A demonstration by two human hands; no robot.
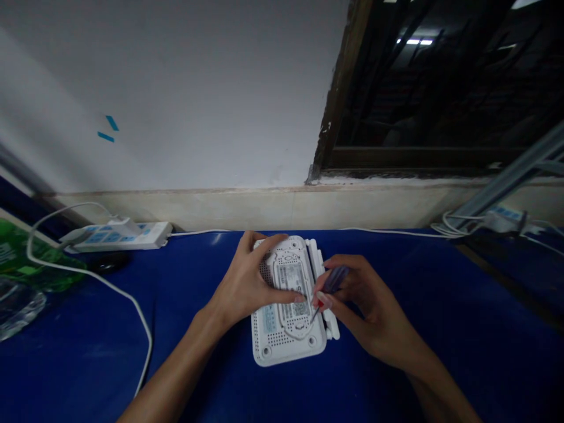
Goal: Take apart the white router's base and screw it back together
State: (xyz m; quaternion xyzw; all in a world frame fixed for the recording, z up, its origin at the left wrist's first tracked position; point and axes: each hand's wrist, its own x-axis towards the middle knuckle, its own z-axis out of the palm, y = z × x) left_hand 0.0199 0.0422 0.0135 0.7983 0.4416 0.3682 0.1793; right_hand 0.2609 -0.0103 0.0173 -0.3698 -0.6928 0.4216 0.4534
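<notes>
A white router [288,355] lies with its labelled, vented underside up on the blue table, its folded antennas [330,325] along the right side. My left hand [249,281] grips it from the left, fingers over the far edge and thumb across the label. In my right hand [363,302] is a small screwdriver [335,279] with a dark translucent handle and a red collar, held between thumb and fingers. Its thin shaft slants down to the router's lower right part, near the raised panel's edge. Whether the tip touches a screw I cannot tell.
At the back left a white power strip [154,235] holds a plug, whose white cable [132,298] loops over the table. A green-labelled plastic bottle [39,264] and a dark mouse-like object [109,262] lie nearby. Cables and a metal post [497,179] stand at the back right.
</notes>
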